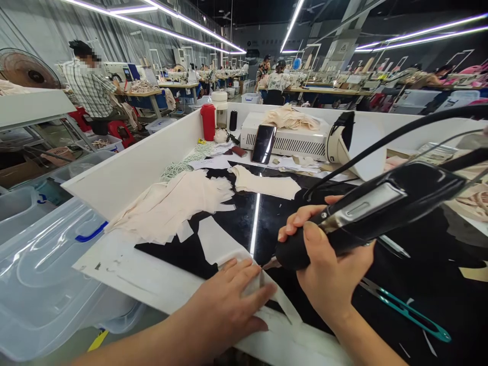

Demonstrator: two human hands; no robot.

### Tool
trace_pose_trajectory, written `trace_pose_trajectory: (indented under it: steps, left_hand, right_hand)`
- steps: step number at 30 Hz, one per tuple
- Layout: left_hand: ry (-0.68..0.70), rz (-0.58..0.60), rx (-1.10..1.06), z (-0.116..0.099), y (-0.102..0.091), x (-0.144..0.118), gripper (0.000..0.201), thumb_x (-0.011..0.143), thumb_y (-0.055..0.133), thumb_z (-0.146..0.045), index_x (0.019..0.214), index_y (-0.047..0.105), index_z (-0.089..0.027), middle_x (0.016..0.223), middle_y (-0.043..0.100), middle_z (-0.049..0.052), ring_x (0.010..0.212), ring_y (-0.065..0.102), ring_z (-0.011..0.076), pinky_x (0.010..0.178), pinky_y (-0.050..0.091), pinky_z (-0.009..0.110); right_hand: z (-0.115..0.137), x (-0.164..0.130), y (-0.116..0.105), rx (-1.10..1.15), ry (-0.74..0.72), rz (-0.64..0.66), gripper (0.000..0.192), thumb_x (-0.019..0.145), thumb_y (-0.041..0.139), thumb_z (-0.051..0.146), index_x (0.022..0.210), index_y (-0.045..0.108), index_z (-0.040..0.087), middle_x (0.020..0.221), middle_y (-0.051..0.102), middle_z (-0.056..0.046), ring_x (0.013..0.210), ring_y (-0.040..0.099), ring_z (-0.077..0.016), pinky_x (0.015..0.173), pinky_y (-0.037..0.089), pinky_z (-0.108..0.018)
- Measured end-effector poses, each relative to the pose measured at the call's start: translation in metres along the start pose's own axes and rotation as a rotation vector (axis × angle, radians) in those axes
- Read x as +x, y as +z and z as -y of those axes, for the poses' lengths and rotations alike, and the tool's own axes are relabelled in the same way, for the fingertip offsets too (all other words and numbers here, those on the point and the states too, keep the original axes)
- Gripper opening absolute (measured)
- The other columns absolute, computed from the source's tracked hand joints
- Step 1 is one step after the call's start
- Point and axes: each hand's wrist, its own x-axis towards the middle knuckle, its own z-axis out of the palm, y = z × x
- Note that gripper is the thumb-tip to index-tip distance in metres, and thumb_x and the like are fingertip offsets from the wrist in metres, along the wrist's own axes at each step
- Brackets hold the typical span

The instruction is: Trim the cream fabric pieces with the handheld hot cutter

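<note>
Glossy black tabletop (244,213) — matt cloth pieces (171,203)

R hand (328,264) grips black cutting tool (366,211); L hand (229,300) flat on pale fabric piece (217,244), scrap pile (171,208) beyond.

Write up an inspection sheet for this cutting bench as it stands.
Surface: glossy black worktop inside a white walled bench.
Job's things: black handheld tool with a metal plate; pale fabric strip under its tip.
Clutter: heap of cream fabric pieces, teal-handled snips, black phone, red bottle, white box unit.
Hands: right hand shut round the tool; left hand flat, fingers pressing the strip.
Cables: black cord arcing over the bench to the tool.
Surroundings: clear plastic bins at left; sewing stations with other people behind.
</note>
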Motion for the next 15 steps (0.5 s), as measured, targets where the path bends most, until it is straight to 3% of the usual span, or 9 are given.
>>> trace_pose_trajectory:
  steps: [3, 7, 11, 15]
  left_hand:
    - [-0.054, 0.05, -0.084, 0.009, -0.017, 0.003, 0.036, 0.114, 0.06, -0.018, 0.149, 0.059, -0.011, 0.144, 0.075, 0.017, 0.142, 0.069, 0.0259, 0.126, 0.056, 0.044]
    - [0.004, 0.112, -0.003, 0.029, -0.026, 0.002, 0.047, 0.101, 0.049, 0.006, 0.14, 0.067, -0.014, 0.147, 0.075, 0.014, 0.15, 0.063, 0.0253, 0.129, 0.052, 0.047]
    - [-0.019, 0.098, 0.118, 0.035, -0.023, 0.005, 0.054, 0.097, 0.052, 0.009, 0.144, 0.066, -0.013, 0.152, 0.072, 0.014, 0.147, 0.065, 0.0244, 0.124, 0.055, 0.039]
    - [-0.075, 0.106, 0.269, 0.023, -0.016, 0.019, 0.038, 0.1, 0.063, 0.002, 0.135, 0.068, -0.011, 0.137, 0.075, 0.014, 0.12, 0.074, 0.0282, 0.107, 0.065, 0.042]
  right_hand:
    - [0.0, 0.006, -0.002, -0.01, -0.018, 0.005, 0.043, 0.089, 0.092, 0.035, 0.118, 0.061, 0.031, 0.084, 0.072, 0.009, 0.059, 0.068, -0.0148, 0.056, 0.06, -0.032]
    - [0.009, 0.021, -0.009, -0.067, -0.012, 0.009, 0.05, 0.083, 0.098, 0.036, 0.118, 0.063, 0.031, 0.089, 0.075, 0.007, 0.067, 0.07, -0.0164, 0.063, 0.064, -0.035]
    - [0.023, 0.031, -0.019, -0.126, 0.002, 0.049, 0.055, 0.075, 0.104, 0.042, 0.117, 0.07, 0.03, 0.092, 0.076, 0.002, 0.075, 0.071, -0.0203, 0.073, 0.067, -0.041]
    - [0.034, 0.025, -0.026, -0.127, -0.013, 0.043, 0.052, 0.074, 0.105, 0.043, 0.112, 0.072, 0.029, 0.086, 0.075, 0.002, 0.074, 0.072, -0.0215, 0.067, 0.066, -0.039]
